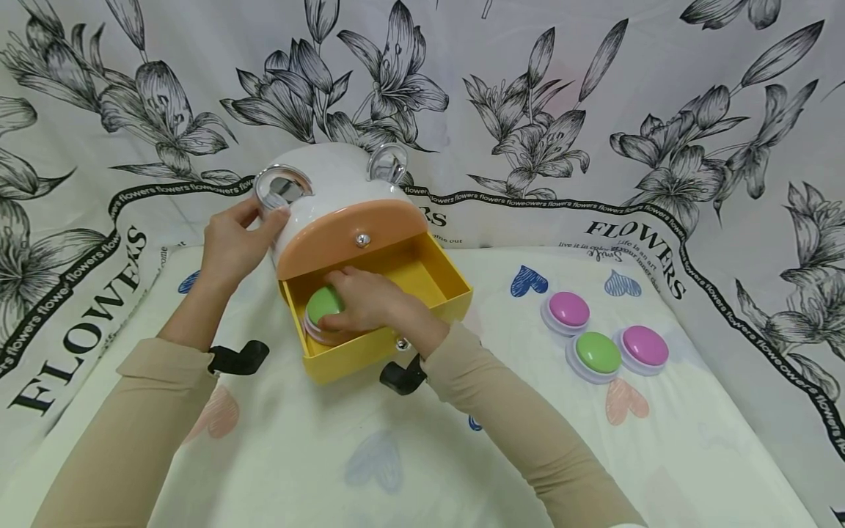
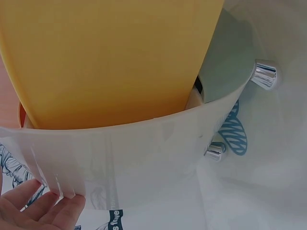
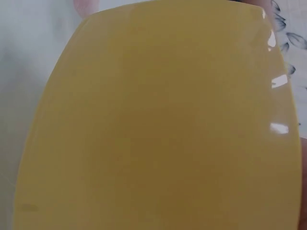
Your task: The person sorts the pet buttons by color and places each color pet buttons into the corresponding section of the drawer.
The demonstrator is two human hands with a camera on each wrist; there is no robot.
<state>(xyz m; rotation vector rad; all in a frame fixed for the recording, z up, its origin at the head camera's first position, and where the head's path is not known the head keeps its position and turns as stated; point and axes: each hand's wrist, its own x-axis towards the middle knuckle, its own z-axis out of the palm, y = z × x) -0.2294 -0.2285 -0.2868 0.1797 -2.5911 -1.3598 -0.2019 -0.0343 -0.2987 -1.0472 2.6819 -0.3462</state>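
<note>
A white and orange toy drawer case (image 1: 330, 176) with two clear round eyes stands on the cloth, its yellow drawer (image 1: 455, 290) pulled out. My left hand (image 1: 231, 242) rests against the case's left side, below one eye; in the left wrist view its fingertips (image 2: 72, 206) touch the white shell. My right hand (image 1: 366, 297) reaches into the drawer and grips a round button with a green dome (image 1: 323, 304) and a pale base, at the drawer's left side. In the right wrist view, the drawer's yellow outside (image 3: 158, 120) hides most of that hand.
To the right on the cloth sit three more domed buttons close together: a pink one (image 1: 569, 309), a green one (image 1: 598, 353) and another pink one (image 1: 645, 346). Behind the case rises a white flower-print cloth (image 1: 455, 169). Black straps (image 1: 239, 358) sit at both wrists.
</note>
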